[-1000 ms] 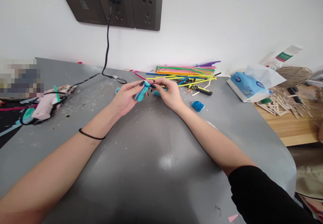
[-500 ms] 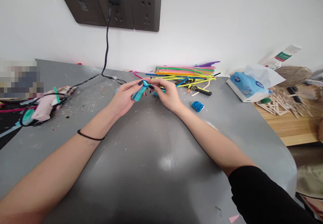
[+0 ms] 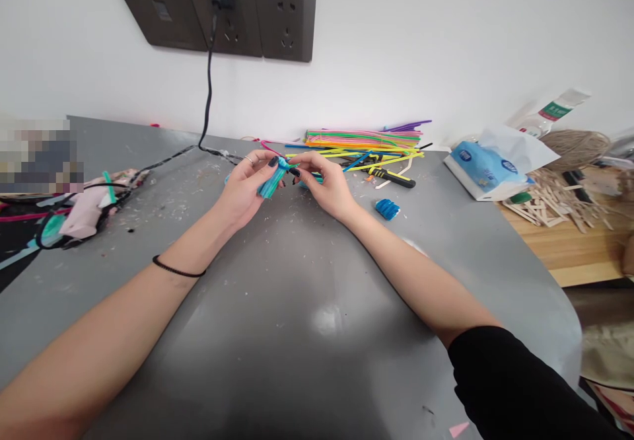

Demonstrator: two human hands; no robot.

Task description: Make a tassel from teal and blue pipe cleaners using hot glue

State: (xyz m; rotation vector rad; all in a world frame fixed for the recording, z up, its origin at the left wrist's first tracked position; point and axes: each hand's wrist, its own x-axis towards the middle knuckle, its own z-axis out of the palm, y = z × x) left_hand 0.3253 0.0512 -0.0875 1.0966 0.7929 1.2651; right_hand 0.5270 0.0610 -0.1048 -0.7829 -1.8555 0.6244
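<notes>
"Pinching the teal bundle close to its upper end, the left hand holds it tilted over the far middle of the desk, lower end toward the near left."

"And the right hand?"

"Its thumb and fingers reach the bundle's upper end from the right; whether that grip is pressed together or merely touching, I cannot tell."

"Which objects lie about them?"

"Right of the right hand, a short blue bundle. Farther back, a sheaf of coloured pipe cleaners lies near the wall, with a yellow-and-black handle on its near side. At right, a blue tissue pack, beside scattered wooden sticks."
</notes>
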